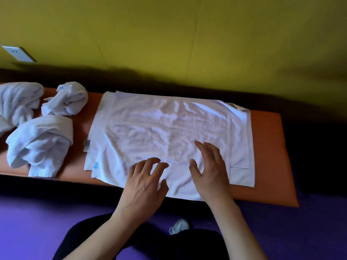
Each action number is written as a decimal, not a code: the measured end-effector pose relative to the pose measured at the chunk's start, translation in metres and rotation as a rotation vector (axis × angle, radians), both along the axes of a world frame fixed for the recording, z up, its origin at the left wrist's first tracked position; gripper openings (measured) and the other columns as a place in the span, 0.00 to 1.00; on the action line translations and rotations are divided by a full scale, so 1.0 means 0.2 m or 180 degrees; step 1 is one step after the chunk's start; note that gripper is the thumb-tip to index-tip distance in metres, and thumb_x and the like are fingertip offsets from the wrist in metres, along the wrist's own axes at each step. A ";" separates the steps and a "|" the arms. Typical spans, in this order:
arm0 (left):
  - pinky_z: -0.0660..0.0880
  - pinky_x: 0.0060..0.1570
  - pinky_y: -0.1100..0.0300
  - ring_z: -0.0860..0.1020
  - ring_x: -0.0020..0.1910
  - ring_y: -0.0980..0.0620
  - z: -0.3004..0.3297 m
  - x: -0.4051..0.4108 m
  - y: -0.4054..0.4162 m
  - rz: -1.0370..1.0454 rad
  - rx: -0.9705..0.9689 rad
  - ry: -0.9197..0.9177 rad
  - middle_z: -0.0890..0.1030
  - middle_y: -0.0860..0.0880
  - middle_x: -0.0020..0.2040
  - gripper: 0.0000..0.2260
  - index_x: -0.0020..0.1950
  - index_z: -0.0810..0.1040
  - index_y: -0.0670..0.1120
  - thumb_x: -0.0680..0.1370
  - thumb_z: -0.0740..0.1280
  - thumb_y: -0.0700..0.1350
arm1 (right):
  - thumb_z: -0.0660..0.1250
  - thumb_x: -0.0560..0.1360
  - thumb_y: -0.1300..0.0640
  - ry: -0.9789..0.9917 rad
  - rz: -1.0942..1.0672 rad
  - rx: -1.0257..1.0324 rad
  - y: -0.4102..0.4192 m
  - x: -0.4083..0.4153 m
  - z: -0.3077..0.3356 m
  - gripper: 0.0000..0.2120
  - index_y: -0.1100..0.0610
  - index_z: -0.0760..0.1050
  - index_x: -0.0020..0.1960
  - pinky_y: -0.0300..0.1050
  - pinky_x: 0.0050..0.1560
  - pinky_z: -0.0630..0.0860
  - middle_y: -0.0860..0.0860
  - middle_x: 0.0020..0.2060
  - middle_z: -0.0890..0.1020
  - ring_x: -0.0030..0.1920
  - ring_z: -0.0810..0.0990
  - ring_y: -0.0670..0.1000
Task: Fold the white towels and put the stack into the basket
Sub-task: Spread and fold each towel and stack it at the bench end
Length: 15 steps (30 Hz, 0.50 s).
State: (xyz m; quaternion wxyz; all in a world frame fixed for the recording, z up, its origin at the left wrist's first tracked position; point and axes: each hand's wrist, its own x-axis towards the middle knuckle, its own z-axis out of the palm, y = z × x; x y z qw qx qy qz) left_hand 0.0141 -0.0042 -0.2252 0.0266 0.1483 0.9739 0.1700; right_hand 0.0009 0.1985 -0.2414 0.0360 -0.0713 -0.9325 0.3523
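A white towel (165, 132) lies spread flat on the orange bench (268, 147), on top of other flat towel layers whose edges show at the left and right. My left hand (146, 182) rests on its near edge with fingers spread and slightly bent. My right hand (210, 167) lies beside it on the towel, fingers straight and spread. Neither hand holds anything. Three crumpled white towels sit at the bench's left end: one (40, 145) near the front, one (65, 99) behind it, one (17, 104) at the far left. No basket is in view.
A yellow-green wall (187, 34) rises right behind the bench, with a white socket plate (17, 53) at the left. Purple floor (28, 222) lies in front. My dark-clad knees (150, 244) and a white shoe (180, 226) show below the bench edge.
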 end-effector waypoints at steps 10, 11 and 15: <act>0.72 0.58 0.49 0.76 0.55 0.44 -0.43 0.24 -0.03 0.0017 0.0174 0.0360 0.77 0.51 0.61 0.18 0.63 0.77 0.53 0.74 0.61 0.51 | 0.64 0.77 0.53 0.0451 0.0054 0.0332 -0.01 0.22 -0.36 0.27 0.48 0.64 0.75 0.52 0.67 0.70 0.49 0.68 0.70 0.65 0.72 0.51; 0.72 0.57 0.49 0.76 0.55 0.44 -0.43 0.31 -0.04 0.0033 0.0213 0.0358 0.77 0.51 0.61 0.18 0.63 0.77 0.53 0.74 0.61 0.51 | 0.64 0.78 0.53 0.0443 0.0049 0.0381 -0.02 0.28 -0.35 0.28 0.48 0.63 0.76 0.50 0.67 0.69 0.49 0.68 0.70 0.65 0.72 0.50; 0.72 0.56 0.50 0.76 0.55 0.45 -0.40 0.56 -0.08 -0.0020 0.0278 0.0346 0.77 0.52 0.61 0.17 0.62 0.77 0.54 0.74 0.61 0.51 | 0.65 0.77 0.53 0.0444 0.0035 0.0427 -0.03 0.50 -0.27 0.29 0.47 0.62 0.77 0.49 0.67 0.69 0.48 0.67 0.71 0.65 0.72 0.51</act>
